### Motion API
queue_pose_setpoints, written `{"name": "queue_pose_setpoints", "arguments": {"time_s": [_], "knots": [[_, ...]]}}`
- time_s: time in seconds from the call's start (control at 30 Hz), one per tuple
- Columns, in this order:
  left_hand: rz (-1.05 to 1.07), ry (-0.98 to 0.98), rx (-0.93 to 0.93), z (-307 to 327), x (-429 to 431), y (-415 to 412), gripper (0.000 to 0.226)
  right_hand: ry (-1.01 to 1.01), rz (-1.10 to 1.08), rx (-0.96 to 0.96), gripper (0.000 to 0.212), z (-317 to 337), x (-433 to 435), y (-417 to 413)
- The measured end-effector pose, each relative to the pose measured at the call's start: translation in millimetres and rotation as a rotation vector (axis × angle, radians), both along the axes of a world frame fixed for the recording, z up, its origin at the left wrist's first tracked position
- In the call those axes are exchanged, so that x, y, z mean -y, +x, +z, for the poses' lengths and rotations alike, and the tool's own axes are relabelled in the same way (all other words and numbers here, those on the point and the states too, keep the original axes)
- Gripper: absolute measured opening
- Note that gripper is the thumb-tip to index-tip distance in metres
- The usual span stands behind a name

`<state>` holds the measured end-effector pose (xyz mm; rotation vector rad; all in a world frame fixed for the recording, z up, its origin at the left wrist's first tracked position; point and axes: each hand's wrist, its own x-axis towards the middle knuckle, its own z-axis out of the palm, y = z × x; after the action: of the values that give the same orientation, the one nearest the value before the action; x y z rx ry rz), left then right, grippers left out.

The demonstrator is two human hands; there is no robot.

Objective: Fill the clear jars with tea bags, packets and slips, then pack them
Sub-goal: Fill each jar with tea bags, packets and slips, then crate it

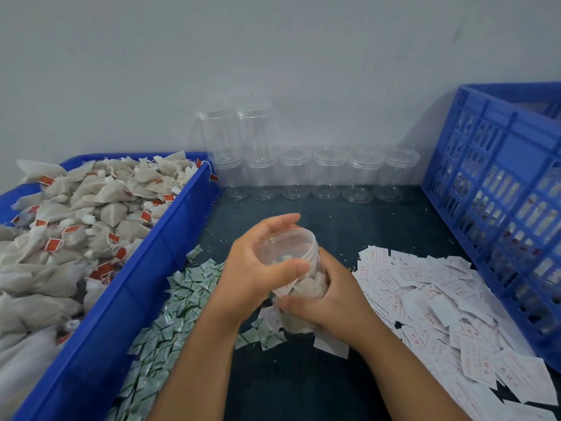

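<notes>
Hands — left hand (258,268), right hand (328,296) — grasp jar (291,253); packets (182,299), slips (440,299) flank it.

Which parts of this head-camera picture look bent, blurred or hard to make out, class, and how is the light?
Head view: soft, even light with faint shadows; wide-angle bending curves the blue bin and blue crate edges; the empty jars nearly vanish against the pale wall; print on the slips is unreadable.
</notes>
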<state>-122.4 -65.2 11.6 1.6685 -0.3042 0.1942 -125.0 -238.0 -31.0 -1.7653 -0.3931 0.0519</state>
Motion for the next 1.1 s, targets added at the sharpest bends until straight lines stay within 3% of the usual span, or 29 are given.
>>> {"name": "queue_pose_setpoints", "arguments": {"time_s": [0.2, 0.3, 0.5, 0.6, 0.7, 0.77, 0.8, 0.93, 1.1], "knots": [[0.094, -0.074, -0.006, -5.0, 9.2, -1.3, 0.086, -0.005, -0.132, 0.05, 0.071, -8.9, -12.7, -2.6], [0.08, -0.045, -0.013, -5.0, 8.2, -0.9, 0.084, 0.005, -0.083, 0.028, 0.069, -10.0, -12.4, -1.8], [-0.069, -0.039, 0.011, -5.4, 4.4, 7.7, 0.083, 0.205, 0.09, -0.06, 0.068, -9.1, -4.5, 2.4], [-0.177, -0.118, -0.027, -12.6, 10.4, 6.6, 0.07, 0.383, 0.089, -0.115, 0.085, -10.8, -7.3, 0.3], [-0.112, -0.08, -0.011, -18.0, 16.7, 7.0, 0.041, 0.175, -0.097, 0.006, 0.102, -8.8, -6.7, 3.5], [-0.066, -0.036, -0.011, -22.2, 17.3, 11.3, 0.033, -0.049, -0.241, 0.126, 0.106, -6.7, -1.7, 7.1], [-0.044, -0.02, -0.006, -25.3, 17.1, 13.8, 0.031, -0.066, -0.292, 0.156, 0.106, -6.4, 1.0, 8.5], [-0.015, 0.135, 0.031, -40.0, 21.2, 17.8, 0.047, -0.063, -0.404, 0.255, 0.103, -0.7, 9.8, 9.1], [0.037, 0.024, 0.071, -45.1, 22.4, 21.6, 0.049, -0.352, -0.33, 0.165, 0.103, 32.4, 17.8, 12.3]]}}
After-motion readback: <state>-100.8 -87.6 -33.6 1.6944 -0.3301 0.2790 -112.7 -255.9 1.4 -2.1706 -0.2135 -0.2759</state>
